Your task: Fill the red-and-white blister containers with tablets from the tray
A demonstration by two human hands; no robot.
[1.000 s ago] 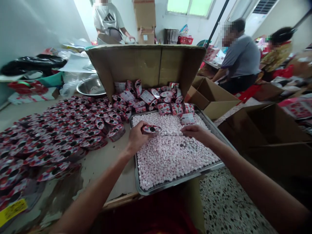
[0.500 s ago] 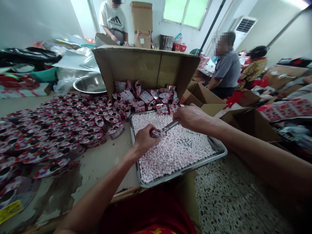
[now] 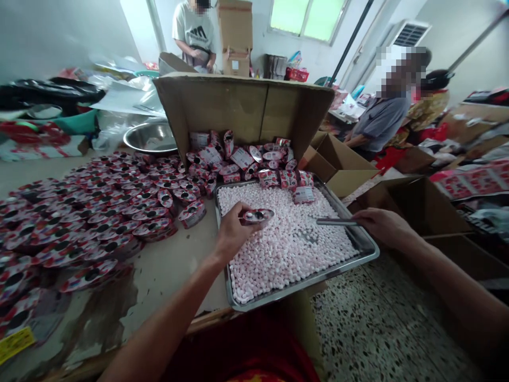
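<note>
While the left hand point(image 3: 231, 232) pinches a small red-and-white packet point(image 3: 258, 216) just above the pink candies point(image 3: 286, 244) filling the steel tray point(image 3: 302, 281), the right hand point(image 3: 382, 225) closes its fingers around the handle of a thin metal scoop point(image 3: 336, 222) over the tray's right side. Finished packets point(image 3: 99, 217) cover the table point(image 3: 167, 270) to the left, and more lie heaped in the open cardboard box point(image 3: 242, 106) behind the tray.
</note>
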